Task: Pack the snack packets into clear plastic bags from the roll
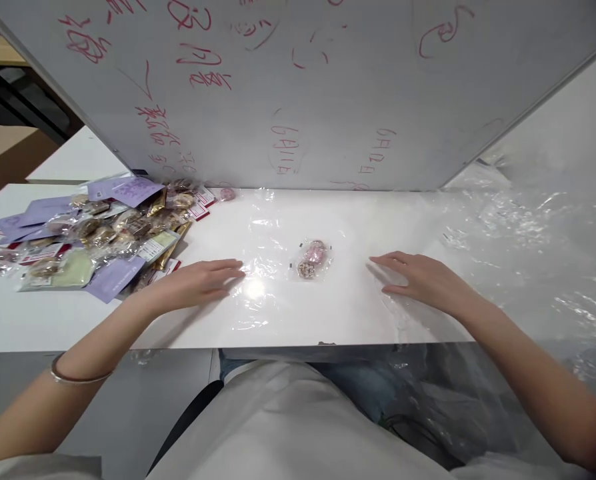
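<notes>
A small clear packet (314, 257) lies on the white table between my hands, with a pinkish piece and a speckled brown-white piece inside. My left hand (201, 283) is over the table to the left of the packet, fingers stretched out and apart, holding nothing. To the right of it, my right hand (418, 277) is also open, thumb and fingers spread and nothing in them. Neither hand touches the packet. Clear plastic film (258, 230) lies over the table between my left hand and the packet.
A heap of wrapped snacks and purple sachets (115, 280) covers the table's left side. Behind stands a whiteboard (328, 100) with red writing. Crumpled clear plastic (518, 227) spreads over the right side and hangs down. The table's front edge (278, 347) runs close to my body.
</notes>
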Demonstrator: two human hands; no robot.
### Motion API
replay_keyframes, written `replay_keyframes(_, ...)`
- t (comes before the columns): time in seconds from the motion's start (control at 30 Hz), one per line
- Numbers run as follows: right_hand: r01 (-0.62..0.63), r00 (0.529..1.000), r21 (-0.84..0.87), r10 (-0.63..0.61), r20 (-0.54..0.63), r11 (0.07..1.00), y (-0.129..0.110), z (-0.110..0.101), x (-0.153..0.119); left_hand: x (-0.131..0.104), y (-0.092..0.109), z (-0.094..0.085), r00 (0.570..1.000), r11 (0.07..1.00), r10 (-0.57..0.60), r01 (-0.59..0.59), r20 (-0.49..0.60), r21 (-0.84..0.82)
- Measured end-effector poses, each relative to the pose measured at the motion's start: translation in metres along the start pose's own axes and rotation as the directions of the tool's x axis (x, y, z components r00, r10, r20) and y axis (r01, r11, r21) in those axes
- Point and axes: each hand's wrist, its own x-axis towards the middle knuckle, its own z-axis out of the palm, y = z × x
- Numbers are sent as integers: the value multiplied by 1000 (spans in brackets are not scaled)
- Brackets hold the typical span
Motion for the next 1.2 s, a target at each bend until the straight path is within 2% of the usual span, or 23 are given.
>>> replay_keyframes(0.07,66,996,-66,-70,-57,996,5,5,-8,-1,-3,7,998,989,30,-21,-58,148)
replay_keyframes(0.17,174,977,-130,-188,-101,976,9,7,-13,2,-5,14,977,921,201,-165,-69,352)
replay_keyframes(0.23,239,962,-115,-251,-105,964,7,6,-15,4,-5,15,953,872,296,-243,-64,425)
replay_keyframes(0.3,254,958,-41,-257,-124,966,-2,6,-17,8,-4,15,938,855,341,-279,-69,436)
replay_keyframes(0.37,184,975,79,-172,-138,980,-15,11,-20,12,-3,16,934,880,349,-299,-75,369)
replay_keyframes(0.5,-62,994,277,86,-74,959,-34,33,-24,20,-1,23,954,955,284,-272,-95,118)
replay_keyframes(0.67,-191,975,437,222,-21,879,-16,52,-28,32,8,31,981,992,130,-130,-147,9)
replay_keyframes(0.77,-246,963,433,271,5,867,0,52,-31,41,21,27,983,993,120,-116,-136,34)
replay_keyframes(0.83,-285,951,389,309,1,876,7,50,-32,45,28,24,975,985,171,-171,-144,15)
replay_keyframes(0.9,-293,948,341,319,-21,893,10,50,-32,48,34,23,961,968,221,-237,-169,-81)
replay_keyframes(0.97,-259,956,300,288,-57,918,11,49,-30,49,38,23,959,934,219,-260,-180,-247)
replay_keyframes(1.03,-223,964,277,253,-78,935,9,48,-28,50,41,24,979,884,125,-184,-163,-430)
replay_keyframes(1.1,-236,963,301,264,-56,924,8,45,-25,52,42,25,992,805,-63,-14,-110,-593)
replay_keyframes(1.13,-252,960,332,278,-32,909,7,43,-25,54,42,25,979,745,-189,92,-77,-661)
replay_keyframes(1.2,-269,958,405,287,16,874,7,36,-24,59,42,25,900,582,-435,276,-7,-765)
